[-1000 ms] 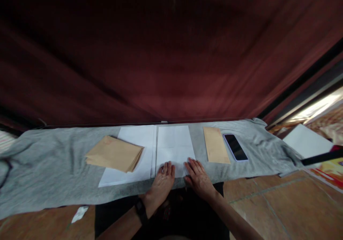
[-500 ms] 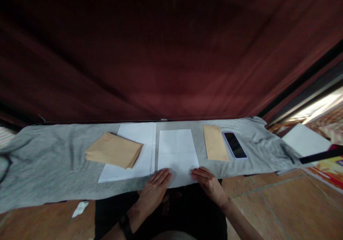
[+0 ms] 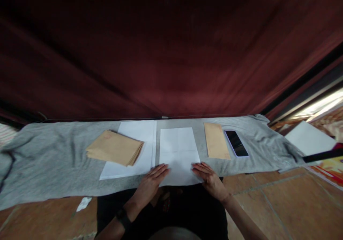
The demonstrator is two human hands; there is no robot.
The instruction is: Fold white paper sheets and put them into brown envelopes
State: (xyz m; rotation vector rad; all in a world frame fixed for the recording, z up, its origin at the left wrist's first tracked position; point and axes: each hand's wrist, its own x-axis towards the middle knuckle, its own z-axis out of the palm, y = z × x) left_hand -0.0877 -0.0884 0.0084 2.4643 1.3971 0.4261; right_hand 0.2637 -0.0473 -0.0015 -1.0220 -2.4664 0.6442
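Note:
A white sheet of paper (image 3: 179,150) with faint crossing creases lies before me, its near end at the edge of the grey cloth. My left hand (image 3: 152,180) rests on its lower left edge, fingers stretched out and close together. Opposite it, my right hand (image 3: 210,180) lies with extended fingers on the lower right edge. Left of the sheet, a stack of brown envelopes (image 3: 115,148) partly covers more white paper (image 3: 138,133). A single brown envelope (image 3: 217,140) lies to the right, beside a phone (image 3: 237,143) with a dark screen and a pale purple rim.
Grey cloth (image 3: 53,161) covers the long, narrow surface. A dark red curtain (image 3: 166,61) hangs right behind it. On the right are a white board-like item (image 3: 309,138) and a dark bar (image 3: 323,156). A crumpled white scrap (image 3: 84,204) lies on the tiled floor (image 3: 302,204).
The sheet's creases show more clearly and its near end extends slightly lower between my hands. Both hands stay at its edges; the view has shifted slightly.

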